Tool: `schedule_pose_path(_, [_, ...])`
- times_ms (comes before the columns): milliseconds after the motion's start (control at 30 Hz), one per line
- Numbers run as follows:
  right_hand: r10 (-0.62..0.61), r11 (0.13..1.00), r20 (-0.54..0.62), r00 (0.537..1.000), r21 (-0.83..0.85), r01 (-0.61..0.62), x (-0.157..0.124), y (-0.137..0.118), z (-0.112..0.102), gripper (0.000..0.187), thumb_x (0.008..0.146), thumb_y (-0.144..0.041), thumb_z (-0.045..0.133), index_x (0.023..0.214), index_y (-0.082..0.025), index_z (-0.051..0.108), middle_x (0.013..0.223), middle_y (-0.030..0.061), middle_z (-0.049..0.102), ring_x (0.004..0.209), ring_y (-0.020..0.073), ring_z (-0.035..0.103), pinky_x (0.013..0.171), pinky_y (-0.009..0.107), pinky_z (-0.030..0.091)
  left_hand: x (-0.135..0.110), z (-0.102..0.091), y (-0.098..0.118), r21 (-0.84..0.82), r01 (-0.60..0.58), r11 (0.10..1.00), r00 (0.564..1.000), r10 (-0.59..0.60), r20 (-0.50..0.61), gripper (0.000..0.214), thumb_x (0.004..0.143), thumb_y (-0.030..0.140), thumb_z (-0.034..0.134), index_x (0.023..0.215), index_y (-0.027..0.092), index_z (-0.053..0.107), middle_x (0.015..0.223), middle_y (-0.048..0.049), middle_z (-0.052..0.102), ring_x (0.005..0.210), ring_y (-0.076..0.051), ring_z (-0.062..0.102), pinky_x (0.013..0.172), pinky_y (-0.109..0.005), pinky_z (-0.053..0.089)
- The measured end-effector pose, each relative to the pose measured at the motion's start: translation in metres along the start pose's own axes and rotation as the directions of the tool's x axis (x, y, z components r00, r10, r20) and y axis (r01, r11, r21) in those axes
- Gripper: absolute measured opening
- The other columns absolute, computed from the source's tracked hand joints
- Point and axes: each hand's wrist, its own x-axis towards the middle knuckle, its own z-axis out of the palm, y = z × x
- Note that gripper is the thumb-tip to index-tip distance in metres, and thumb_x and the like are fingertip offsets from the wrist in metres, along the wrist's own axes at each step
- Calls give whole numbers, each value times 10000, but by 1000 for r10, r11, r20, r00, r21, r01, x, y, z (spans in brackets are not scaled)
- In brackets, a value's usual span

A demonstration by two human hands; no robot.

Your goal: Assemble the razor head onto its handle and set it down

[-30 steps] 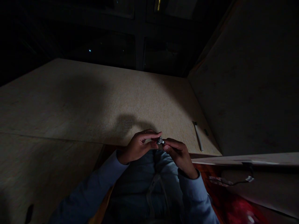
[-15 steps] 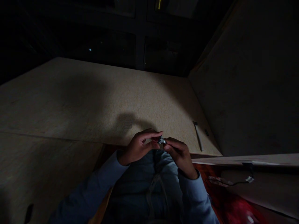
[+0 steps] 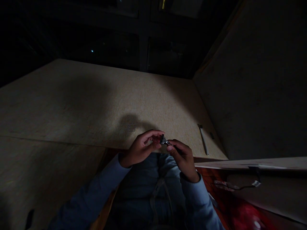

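Slightly higher in view than moments earlier, a small metallic object [image 3: 164,140] is pinched in the right hand [image 3: 184,156] near the tabletop [image 3: 153,105] edge, the left hand [image 3: 141,149] curled beside it, grip unclear.

On the worktop [image 3: 148,95] at right lies a slim pale stick [image 3: 203,140] – a small dark piece [image 3: 212,135] beside it. Lower right: a black cable [image 3: 243,188], white-tagged, near a red object [image 3: 247,213] – behind, dark window panes [image 3: 107,48].
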Motion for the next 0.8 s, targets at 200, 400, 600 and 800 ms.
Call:
schedule_pose_path(200, [8,1000,-16,1000,0,-8,-1,1,0,179,918,-338,663,997,-217,768,869,45,738,749,158,665,671,265,519,0,0,0,18,0,1000,1000,0,11,438,852,418,721,1197,152,668,1047,-92,697,936,-173,631,868,-292,497])
schedule_pose_path(400, [24,1000,-27,999,7,-24,0,-1,0,202,925,-363,649,987,-210,766,854,49,735,739,163,662,665,274,525,-1,-1,2,-1,26,1000,999,-26,41,461,856,431,718,1226,163,657,1073,-94,690,977,-177,633,891,-297,504])
schedule_pose_path(600, [26,1000,-22,999,12,-26,1,-2,1,186,928,-341,645,988,-213,766,824,40,726,719,155,652,641,259,508,0,-1,0,-10,52,999,997,-51,53,474,867,435,706,1251,165,644,1078,-92,688,989,-174,637,876,-281,511])
schedule_pose_path(800, [24,1000,-21,999,10,-24,1,0,1,167,925,-318,654,1004,-218,762,899,48,744,796,168,683,715,272,528,-1,-1,1,-29,74,997,996,-72,57,469,878,414,699,1273,167,640,1113,-98,694,1028,-179,646,887,-273,521])
